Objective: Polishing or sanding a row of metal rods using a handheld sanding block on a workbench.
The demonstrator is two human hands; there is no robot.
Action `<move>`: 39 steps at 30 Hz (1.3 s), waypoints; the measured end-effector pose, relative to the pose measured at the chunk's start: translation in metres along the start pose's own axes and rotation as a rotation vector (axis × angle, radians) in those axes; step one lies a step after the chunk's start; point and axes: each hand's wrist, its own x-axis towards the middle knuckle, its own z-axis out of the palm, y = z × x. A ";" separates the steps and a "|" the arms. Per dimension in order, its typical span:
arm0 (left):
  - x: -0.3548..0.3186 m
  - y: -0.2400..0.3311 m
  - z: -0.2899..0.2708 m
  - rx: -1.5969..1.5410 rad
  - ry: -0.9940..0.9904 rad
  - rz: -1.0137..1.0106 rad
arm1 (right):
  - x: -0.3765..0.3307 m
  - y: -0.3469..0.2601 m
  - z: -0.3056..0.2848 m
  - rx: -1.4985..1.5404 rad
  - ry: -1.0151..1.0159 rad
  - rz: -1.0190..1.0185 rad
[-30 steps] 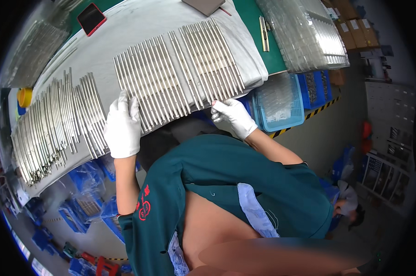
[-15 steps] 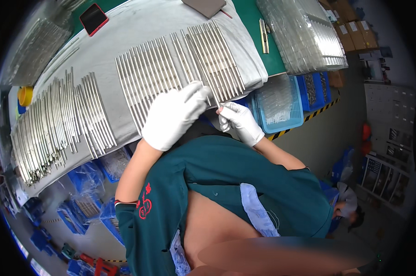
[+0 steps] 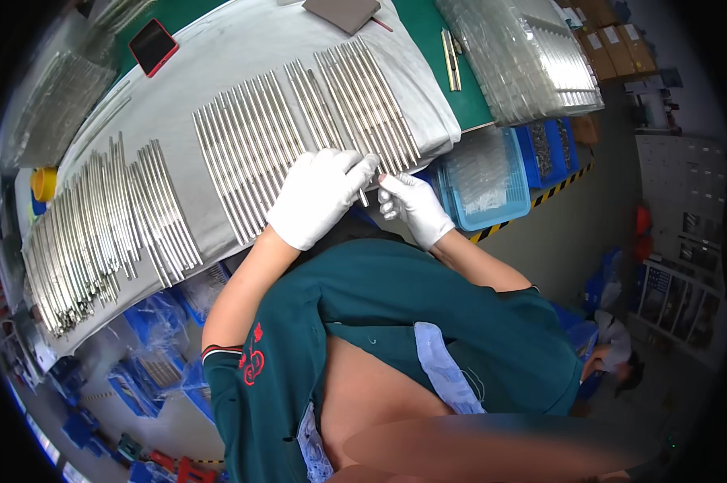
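Observation:
Slim silvery metal rods (image 3: 247, 153) lie side by side on a cloth-covered table, in several groups. Over the near ends of a small middle group (image 3: 319, 109) is my left hand (image 3: 317, 197), white-gloved, with its fingers bent together; what lies between them is hidden. One rod end (image 3: 363, 198) sticks out below its fingertips. Close by on the right, my right hand (image 3: 414, 209), also gloved but with a bare fingertip showing, pinches the near end of a rod at the left side of the right-hand group (image 3: 370, 105).
More rods (image 3: 82, 233) lie in an uneven row at the left. A red-edged phone (image 3: 153, 48) and a dark folder (image 3: 341, 13) rest farther back. Clear plastic packaging (image 3: 520, 60) is stacked at right, above a light-blue basket (image 3: 492, 216) and blue bins (image 3: 540, 153).
My left hand has shifted slightly right, its fingertips now beside my right hand's. My right hand has moved up a little. The whole view has shifted slightly.

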 end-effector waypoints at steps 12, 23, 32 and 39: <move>0.014 0.001 0.004 0.007 0.016 0.046 | -0.004 -0.001 -0.012 0.118 0.120 0.019; 0.023 0.005 0.007 0.076 0.053 0.102 | -0.021 -0.014 -0.005 -0.023 0.009 -0.117; 0.031 0.005 -0.012 0.033 0.146 0.100 | -0.019 -0.009 -0.009 -0.081 -0.043 -0.176; 0.001 -0.023 -0.037 -0.222 0.639 -0.010 | -0.008 -0.012 -0.028 -0.290 0.096 -0.125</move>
